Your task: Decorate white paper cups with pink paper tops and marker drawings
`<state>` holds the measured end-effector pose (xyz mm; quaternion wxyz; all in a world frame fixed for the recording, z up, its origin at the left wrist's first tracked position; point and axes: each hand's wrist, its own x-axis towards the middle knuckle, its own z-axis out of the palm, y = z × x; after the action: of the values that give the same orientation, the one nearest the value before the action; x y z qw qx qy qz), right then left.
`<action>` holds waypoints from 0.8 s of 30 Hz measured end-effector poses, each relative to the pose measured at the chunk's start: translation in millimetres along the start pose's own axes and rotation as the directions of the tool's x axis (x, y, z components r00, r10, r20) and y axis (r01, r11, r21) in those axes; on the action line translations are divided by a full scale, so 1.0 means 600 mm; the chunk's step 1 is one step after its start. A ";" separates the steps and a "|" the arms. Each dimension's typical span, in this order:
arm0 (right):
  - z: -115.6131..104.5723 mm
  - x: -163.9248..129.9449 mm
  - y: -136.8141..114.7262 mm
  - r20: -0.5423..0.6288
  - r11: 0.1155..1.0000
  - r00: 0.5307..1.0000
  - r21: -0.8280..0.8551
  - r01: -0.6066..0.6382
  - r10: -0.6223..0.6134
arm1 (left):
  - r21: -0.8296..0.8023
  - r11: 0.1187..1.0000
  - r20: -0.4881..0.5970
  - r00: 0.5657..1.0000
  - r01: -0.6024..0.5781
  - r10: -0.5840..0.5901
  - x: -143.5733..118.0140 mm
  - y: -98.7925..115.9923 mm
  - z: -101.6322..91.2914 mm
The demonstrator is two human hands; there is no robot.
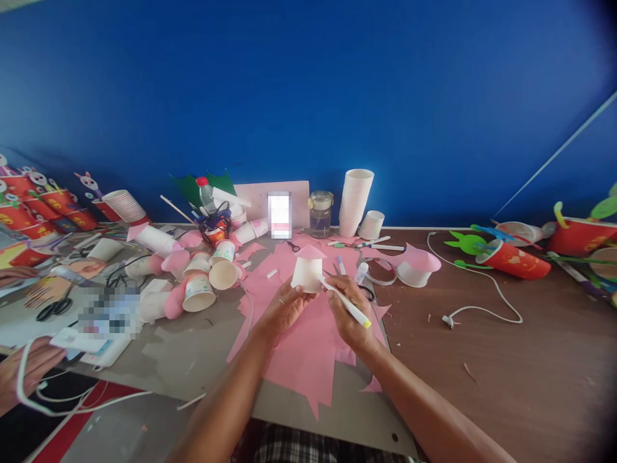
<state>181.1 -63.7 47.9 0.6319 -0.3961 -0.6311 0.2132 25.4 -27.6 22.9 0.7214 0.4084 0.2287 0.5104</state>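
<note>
A head-worn camera looks forward and down across the nearby table [530,366] toward a blue wall [308,90].

Left hand [286,312], one: bare, with a thin, pale band [281,301] around one finger, which I take for a ring; on my remote feed it is too small for me to read any marking. Left forearm [231,379], one: bare, long, smooth in outline, narrowing to the wrist. Right hand [351,308], one: bare. Right forearm [414,399], one: bare, of the same tapering shape. Garment [299,444], one: plaid, dark ground crossed with white and grey checks; I get only a strip at the lower edge, its cut hidden from me.
</note>
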 end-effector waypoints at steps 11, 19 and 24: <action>0.000 0.001 -0.001 -0.002 1.000 1.000 0.002 0.006 -0.006 | -0.007 1.000 -0.012 1.000 -0.006 0.006 -0.001 0.001 0.003; -0.001 0.002 0.000 0.009 1.000 1.000 -0.005 0.009 -0.009 | 0.009 1.000 0.007 1.000 -0.006 0.005 0.000 0.003 0.003; 0.000 0.002 0.000 0.000 1.000 1.000 0.001 0.025 -0.025 | 0.009 1.000 0.001 1.000 -0.009 0.009 0.000 0.002 0.003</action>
<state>181.1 -62.5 48.7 0.6347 -0.3879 -0.6359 0.2057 26.3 -28.4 24.7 0.7175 0.4128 0.2288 0.5123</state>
